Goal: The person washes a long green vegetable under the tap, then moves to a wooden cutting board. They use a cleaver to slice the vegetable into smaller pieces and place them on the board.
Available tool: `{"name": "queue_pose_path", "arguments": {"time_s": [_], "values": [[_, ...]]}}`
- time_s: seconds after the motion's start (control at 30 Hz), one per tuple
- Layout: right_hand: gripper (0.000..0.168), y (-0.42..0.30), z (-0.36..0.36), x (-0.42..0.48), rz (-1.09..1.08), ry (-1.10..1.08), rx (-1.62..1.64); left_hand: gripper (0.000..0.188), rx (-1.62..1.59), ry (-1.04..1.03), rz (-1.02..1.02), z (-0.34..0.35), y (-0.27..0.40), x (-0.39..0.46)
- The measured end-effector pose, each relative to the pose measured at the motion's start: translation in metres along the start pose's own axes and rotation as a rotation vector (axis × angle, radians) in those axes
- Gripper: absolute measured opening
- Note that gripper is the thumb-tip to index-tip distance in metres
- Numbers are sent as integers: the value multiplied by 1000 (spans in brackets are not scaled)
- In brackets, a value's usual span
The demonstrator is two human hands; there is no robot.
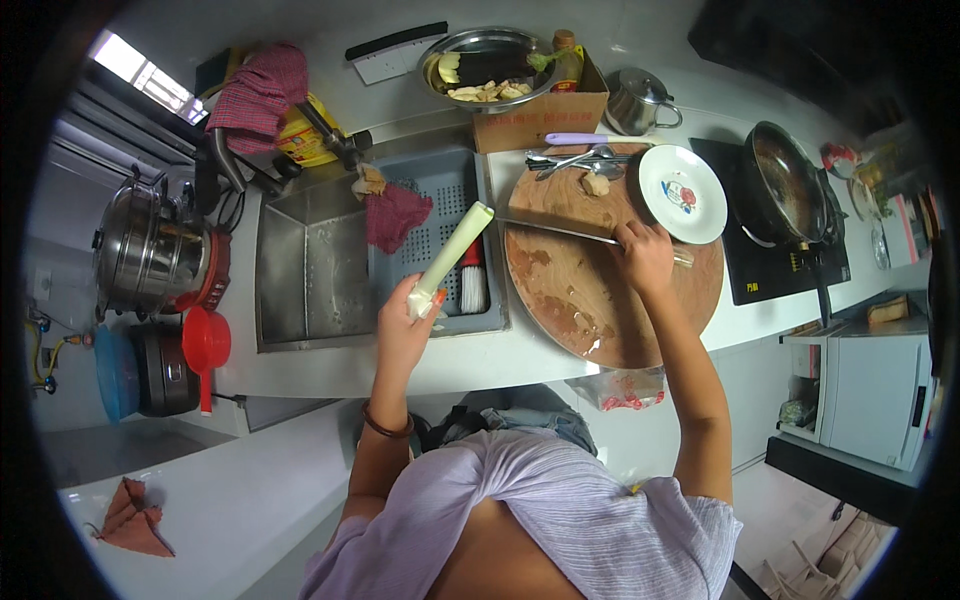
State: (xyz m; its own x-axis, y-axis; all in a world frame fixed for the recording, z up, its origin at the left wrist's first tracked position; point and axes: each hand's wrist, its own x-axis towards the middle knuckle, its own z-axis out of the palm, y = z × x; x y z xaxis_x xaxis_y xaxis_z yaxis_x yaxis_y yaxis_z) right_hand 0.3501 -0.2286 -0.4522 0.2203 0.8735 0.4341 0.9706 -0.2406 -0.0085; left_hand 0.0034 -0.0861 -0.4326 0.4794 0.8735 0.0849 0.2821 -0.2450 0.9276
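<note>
Over the edge of the sink, my left hand (409, 309) grips the lower end of a pale green vegetable stalk (459, 244), perhaps a leek. The stalk slants up to the right, and its upper end is cut. My right hand (646, 253) is closed on the handle of a kitchen knife (559, 229) above the round wooden cutting board (555, 315). Its blade points left and shows almost edge-on. A piece of ginger (596, 184) lies on the board's far part, near metal spoons (577, 160) and chopsticks. Wet patches mark the board's left side.
A flowered white plate (682, 195) overlaps the board's right edge. Beyond it, a wok (784, 184) stands on the black cooktop (795, 274). The sink (315, 262) holds a grey drain basket (450, 161) with a cloth and brush. A steel bowl (487, 105) of eggplant sits behind.
</note>
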Motion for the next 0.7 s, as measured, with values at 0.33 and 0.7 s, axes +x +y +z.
{"name": "queue_pose_path", "arguments": {"time_s": [0.33,0.7], "values": [[9,9,-8,-22,-197,17,-14,29,-80,-161,-43,10,-24,11],[10,1,-26,-55,-282,11,48,31,-112,-211,-13,31,-24,9]]}}
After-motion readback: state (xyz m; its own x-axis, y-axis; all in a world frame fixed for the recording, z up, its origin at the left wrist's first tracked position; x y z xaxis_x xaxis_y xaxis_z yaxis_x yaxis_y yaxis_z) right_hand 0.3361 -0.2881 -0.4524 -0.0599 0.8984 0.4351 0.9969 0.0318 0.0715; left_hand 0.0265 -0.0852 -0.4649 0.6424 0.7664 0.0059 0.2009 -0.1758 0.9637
